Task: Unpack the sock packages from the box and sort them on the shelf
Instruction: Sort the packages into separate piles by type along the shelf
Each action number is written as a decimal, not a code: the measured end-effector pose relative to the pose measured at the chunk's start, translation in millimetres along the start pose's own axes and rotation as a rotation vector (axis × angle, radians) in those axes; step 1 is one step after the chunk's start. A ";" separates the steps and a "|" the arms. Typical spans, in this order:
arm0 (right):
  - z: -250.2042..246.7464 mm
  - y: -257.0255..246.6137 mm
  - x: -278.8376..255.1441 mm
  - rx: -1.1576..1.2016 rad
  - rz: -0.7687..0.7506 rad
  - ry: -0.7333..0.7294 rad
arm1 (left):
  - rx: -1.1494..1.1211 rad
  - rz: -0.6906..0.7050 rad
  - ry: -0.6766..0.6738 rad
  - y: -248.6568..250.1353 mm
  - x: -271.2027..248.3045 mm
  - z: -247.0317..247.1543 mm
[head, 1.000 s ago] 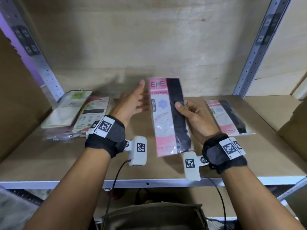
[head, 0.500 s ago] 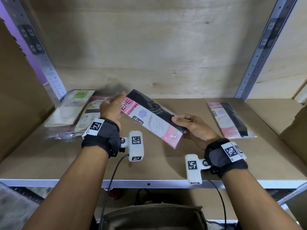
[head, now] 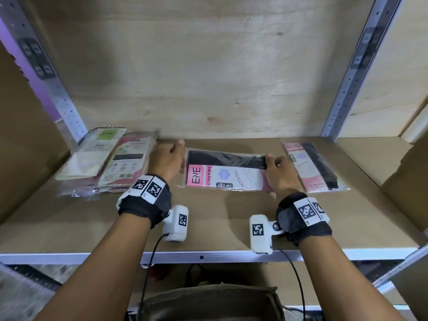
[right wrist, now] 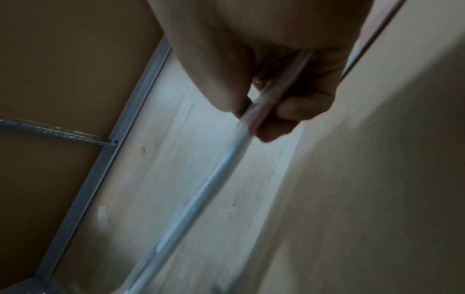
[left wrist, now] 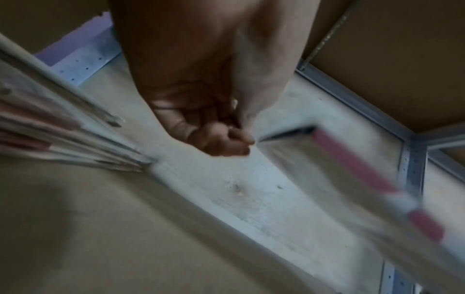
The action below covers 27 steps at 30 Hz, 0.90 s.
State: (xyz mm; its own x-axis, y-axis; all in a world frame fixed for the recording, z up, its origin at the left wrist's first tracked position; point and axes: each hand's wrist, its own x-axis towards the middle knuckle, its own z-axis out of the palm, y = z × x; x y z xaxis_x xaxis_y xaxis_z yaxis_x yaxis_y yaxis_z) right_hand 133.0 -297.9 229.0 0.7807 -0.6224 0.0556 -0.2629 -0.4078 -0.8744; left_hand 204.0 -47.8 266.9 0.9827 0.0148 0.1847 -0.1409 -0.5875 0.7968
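A pink, white and black stocking package point(head: 227, 174) lies crosswise just over the middle of the shelf board point(head: 208, 228); I cannot tell whether it touches the board. My left hand point(head: 170, 158) is curled at its left end, fingertips pinched at the clear plastic edge. My right hand point(head: 278, 169) pinches its right end. In the right wrist view the thumb and fingers of my right hand point(right wrist: 254, 117) clamp the thin package edge point(right wrist: 214, 179). The blurred left wrist view shows my curled left hand point(left wrist: 226, 139) beside the package's corner point(left wrist: 352, 169).
A stack of sock packages point(head: 104, 161) lies at the shelf's back left. A single pink and black package point(head: 310, 167) lies on the right. Metal uprights point(head: 347, 72) frame the bay, cardboard point(head: 405, 177) stands at the right, and an olive container point(head: 208, 302) sits below.
The package went from upright in my right hand to crosswise and lower, near the board. My left hand took hold of its left end.
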 end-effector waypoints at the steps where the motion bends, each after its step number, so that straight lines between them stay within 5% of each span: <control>1: -0.1 -1.1 -0.6 -0.001 -0.007 0.007 | 0.062 0.036 0.031 0.7 0.3 0.6; 6: -3.5 -5.7 0.3 0.022 -0.038 0.081 | 0.091 0.086 0.116 10.3 -2.6 3.1; 12: -3.6 -11.3 4.1 0.161 -0.031 0.084 | -0.795 -0.203 -0.074 26.6 -10.9 0.4; 16: 0.3 -11.0 7.3 0.284 -0.011 0.037 | -1.045 -0.253 -0.161 39.9 -20.6 -1.8; 19: 0.1 -9.2 7.3 0.328 -0.011 0.040 | -0.984 -0.252 -0.130 42.4 -21.4 -0.4; 23: -5.9 -6.4 10.2 0.322 -0.039 0.126 | -0.404 -0.105 -0.007 30.1 -10.1 -0.4; 27: -13.4 -6.6 11.9 0.286 -0.064 0.203 | -0.367 0.001 -0.006 25.8 -12.6 0.7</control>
State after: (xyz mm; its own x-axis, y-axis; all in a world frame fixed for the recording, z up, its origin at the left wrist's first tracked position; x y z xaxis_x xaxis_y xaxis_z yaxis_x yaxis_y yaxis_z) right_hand 136.5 -311.5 241.9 0.6541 -0.7337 0.1838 -0.0259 -0.2646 -0.9640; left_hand 188.1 -63.7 284.8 0.9831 0.0090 0.1829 -0.1744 -0.2580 0.9503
